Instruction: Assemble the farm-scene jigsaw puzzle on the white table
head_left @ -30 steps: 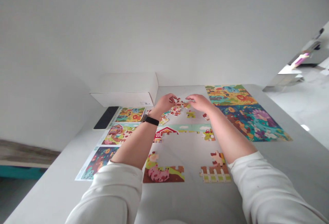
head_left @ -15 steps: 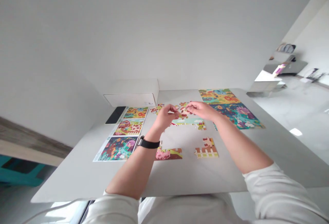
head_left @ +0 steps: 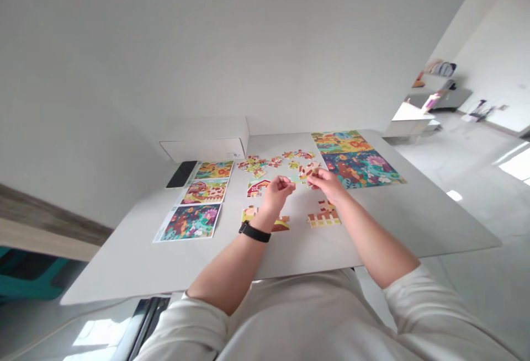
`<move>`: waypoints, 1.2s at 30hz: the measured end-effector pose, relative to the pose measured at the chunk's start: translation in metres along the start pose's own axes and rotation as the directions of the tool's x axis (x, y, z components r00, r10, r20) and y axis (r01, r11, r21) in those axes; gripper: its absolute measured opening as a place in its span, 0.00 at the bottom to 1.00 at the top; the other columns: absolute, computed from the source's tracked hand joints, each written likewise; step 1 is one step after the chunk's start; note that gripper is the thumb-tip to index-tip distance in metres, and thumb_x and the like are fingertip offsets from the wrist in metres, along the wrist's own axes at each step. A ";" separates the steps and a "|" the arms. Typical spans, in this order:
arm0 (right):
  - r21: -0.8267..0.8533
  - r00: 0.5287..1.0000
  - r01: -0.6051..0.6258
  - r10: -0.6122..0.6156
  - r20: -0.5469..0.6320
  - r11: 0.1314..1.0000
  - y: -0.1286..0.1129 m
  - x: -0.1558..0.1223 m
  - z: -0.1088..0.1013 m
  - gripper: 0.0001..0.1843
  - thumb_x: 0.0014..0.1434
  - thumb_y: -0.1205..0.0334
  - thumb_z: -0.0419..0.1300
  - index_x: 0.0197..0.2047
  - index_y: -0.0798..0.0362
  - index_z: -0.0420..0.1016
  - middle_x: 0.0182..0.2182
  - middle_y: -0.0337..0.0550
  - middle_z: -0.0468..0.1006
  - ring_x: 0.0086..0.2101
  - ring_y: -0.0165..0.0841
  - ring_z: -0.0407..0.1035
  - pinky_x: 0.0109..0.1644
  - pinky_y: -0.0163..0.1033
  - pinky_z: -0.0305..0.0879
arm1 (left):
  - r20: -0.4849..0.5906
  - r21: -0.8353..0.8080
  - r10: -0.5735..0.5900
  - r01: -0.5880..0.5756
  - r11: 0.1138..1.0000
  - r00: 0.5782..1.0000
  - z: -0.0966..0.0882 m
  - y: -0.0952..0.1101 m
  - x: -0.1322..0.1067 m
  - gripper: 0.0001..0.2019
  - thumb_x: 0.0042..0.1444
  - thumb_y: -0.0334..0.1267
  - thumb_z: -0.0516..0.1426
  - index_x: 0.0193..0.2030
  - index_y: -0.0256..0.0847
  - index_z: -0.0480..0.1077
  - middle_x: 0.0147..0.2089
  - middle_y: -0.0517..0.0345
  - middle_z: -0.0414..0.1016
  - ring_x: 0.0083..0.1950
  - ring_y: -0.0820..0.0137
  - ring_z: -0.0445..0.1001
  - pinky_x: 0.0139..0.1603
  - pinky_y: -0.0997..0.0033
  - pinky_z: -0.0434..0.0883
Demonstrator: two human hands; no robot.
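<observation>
My right hand [head_left: 325,181] pinches a cow-patterned puzzle piece [head_left: 308,171], white with brown spots, above the middle of the table. Across from it, my left hand [head_left: 279,191], with a black watch on the wrist, has thumb and fingers pinched together; whatever is in them is too small to make out. Below the hands lie joined puzzle sections: a red barn section [head_left: 255,187] at the left, a brown fence section [head_left: 324,216] at the lower right, and a lower left section [head_left: 249,214] partly covered by my left arm.
Loose puzzle pieces [head_left: 253,163] lie behind my hands. Two finished puzzles [head_left: 364,168] lie at the right. A picture sheet [head_left: 191,221], a black phone [head_left: 182,174] and a white box [head_left: 202,148] are at the left. The white table [head_left: 144,272] ends close to my body.
Both hands have drawn back toward me and lowered, with the cow-patterned piece staying at my right hand. The hands are slightly farther apart. The whole view has shifted a little.
</observation>
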State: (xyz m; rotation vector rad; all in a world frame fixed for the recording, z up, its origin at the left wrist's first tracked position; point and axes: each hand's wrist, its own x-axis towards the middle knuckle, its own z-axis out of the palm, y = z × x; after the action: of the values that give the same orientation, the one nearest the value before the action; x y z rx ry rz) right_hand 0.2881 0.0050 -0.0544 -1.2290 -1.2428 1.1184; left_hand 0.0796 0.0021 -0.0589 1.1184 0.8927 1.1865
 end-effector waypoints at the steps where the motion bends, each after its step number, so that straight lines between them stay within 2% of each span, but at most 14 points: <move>1: 0.021 0.999 0.014 -0.013 -0.042 1.000 0.000 0.002 -0.009 0.25 0.47 0.40 0.74 0.37 0.50 0.76 0.33 0.41 0.81 0.35 0.34 0.76 0.39 0.38 0.72 | -0.008 -0.006 -0.011 0.011 1.000 1.000 -0.002 -0.001 0.000 0.23 0.43 0.45 0.74 0.39 0.42 0.68 0.32 0.62 0.74 0.35 0.73 0.76 0.40 0.71 0.73; 3: 0.031 0.992 0.037 -0.033 -0.120 0.999 -0.001 0.007 -0.030 0.26 0.45 0.39 0.75 0.37 0.49 0.75 0.34 0.40 0.81 0.37 0.34 0.76 0.40 0.38 0.72 | -0.042 -0.024 -0.032 0.031 0.999 0.999 -0.007 -0.001 0.001 0.24 0.44 0.46 0.73 0.41 0.43 0.68 0.34 0.63 0.74 0.35 0.73 0.76 0.42 0.70 0.74; 6: -0.026 0.982 0.004 -0.009 -0.190 1.000 -0.003 0.013 -0.056 0.29 0.42 0.38 0.76 0.36 0.49 0.74 0.33 0.40 0.81 0.36 0.35 0.76 0.39 0.38 0.72 | -0.072 -0.052 -0.051 0.047 0.998 0.996 -0.011 0.001 0.002 0.23 0.45 0.46 0.72 0.43 0.44 0.68 0.34 0.65 0.73 0.33 0.75 0.75 0.42 0.70 0.75; 9: -0.050 0.971 -0.005 -0.007 -0.239 0.999 -0.001 0.015 -0.069 0.29 0.43 0.35 0.74 0.36 0.49 0.73 0.32 0.39 0.79 0.35 0.34 0.76 0.38 0.37 0.72 | -0.092 -0.070 -0.073 0.067 0.995 0.993 -0.012 0.002 0.003 0.21 0.46 0.47 0.71 0.40 0.43 0.68 0.34 0.64 0.73 0.32 0.77 0.73 0.40 0.72 0.74; 15: -0.056 0.983 0.050 -0.059 -0.177 0.997 0.001 0.012 -0.063 0.27 0.48 0.36 0.73 0.36 0.49 0.72 0.32 0.38 0.79 0.36 0.33 0.76 0.39 0.35 0.72 | -0.114 -0.093 -0.101 0.091 0.992 0.988 -0.011 0.002 0.001 0.19 0.51 0.51 0.69 0.39 0.43 0.69 0.30 0.65 0.71 0.29 0.77 0.71 0.36 0.75 0.72; 23: -0.194 0.982 0.049 -0.082 -0.167 0.980 0.002 0.014 -0.066 0.27 0.49 0.34 0.70 0.36 0.48 0.72 0.30 0.37 0.77 0.32 0.33 0.73 0.38 0.38 0.71 | -0.031 0.024 -0.083 0.084 0.996 0.996 -0.007 0.003 -0.004 0.22 0.51 0.57 0.69 0.36 0.43 0.68 0.28 0.64 0.71 0.28 0.75 0.70 0.34 0.73 0.71; 26: -0.227 0.985 0.047 -0.083 -0.152 0.973 0.004 0.015 -0.066 0.26 0.50 0.34 0.69 0.37 0.47 0.72 0.29 0.37 0.77 0.31 0.33 0.72 0.38 0.38 0.71 | 0.027 0.103 -0.036 0.033 0.994 0.999 -0.003 0.004 -0.009 0.19 0.55 0.55 0.67 0.37 0.43 0.70 0.29 0.61 0.73 0.30 0.73 0.72 0.37 0.71 0.72; 29: -0.249 0.988 0.055 -0.089 -0.128 0.967 0.004 0.015 -0.066 0.25 0.51 0.35 0.68 0.37 0.47 0.73 0.29 0.38 0.77 0.31 0.33 0.71 0.38 0.38 0.70 | 0.130 0.278 0.072 -0.106 0.955 0.989 0.001 0.002 -0.016 0.13 0.60 0.50 0.64 0.40 0.43 0.73 0.31 0.58 0.75 0.33 0.69 0.75 0.39 0.68 0.73; 31: -0.312 0.989 0.060 -0.100 -0.113 0.948 0.003 0.013 -0.068 0.23 0.54 0.37 0.67 0.36 0.48 0.74 0.28 0.38 0.77 0.31 0.33 0.71 0.37 0.37 0.69 | 0.245 0.454 0.158 -0.257 0.853 0.957 0.004 0.000 -0.022 0.09 0.62 0.45 0.63 0.44 0.44 0.75 0.35 0.56 0.78 0.36 0.66 0.76 0.42 0.65 0.73; 32: -0.356 0.990 0.059 -0.100 -0.098 0.933 0.002 0.012 -0.069 0.21 0.55 0.38 0.67 0.36 0.48 0.74 0.28 0.37 0.77 0.30 0.33 0.70 0.37 0.37 0.68 | 0.323 0.527 0.189 -0.342 0.778 0.927 0.006 -0.002 -0.026 0.08 0.62 0.42 0.63 0.46 0.45 0.76 0.38 0.54 0.79 0.39 0.65 0.78 0.45 0.63 0.74; 34: -0.431 0.997 0.051 -0.071 -0.030 0.901 0.001 0.010 -0.074 0.19 0.57 0.41 0.66 0.35 0.49 0.75 0.27 0.37 0.77 0.29 0.32 0.70 0.35 0.36 0.66 | 0.494 0.598 0.200 -0.498 0.628 0.846 0.010 -0.006 -0.033 0.09 0.61 0.39 0.63 0.49 0.46 0.78 0.46 0.51 0.81 0.48 0.60 0.79 0.53 0.59 0.74; 36: -0.471 0.997 0.035 0.000 0.074 0.882 0.002 0.008 -0.079 0.16 0.58 0.45 0.66 0.36 0.50 0.77 0.29 0.37 0.78 0.29 0.31 0.70 0.35 0.36 0.66 | 0.635 0.602 0.138 -0.599 0.528 0.760 0.016 -0.011 -0.040 0.12 0.60 0.37 0.64 0.51 0.47 0.80 0.53 0.49 0.81 0.54 0.56 0.78 0.59 0.56 0.72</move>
State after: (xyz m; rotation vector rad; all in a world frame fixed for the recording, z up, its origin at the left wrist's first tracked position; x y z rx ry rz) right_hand 0.3673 0.0103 -0.0520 -1.5421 -1.6430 0.8744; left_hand 0.0903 -0.0400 -0.0675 2.3645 0.7389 0.7070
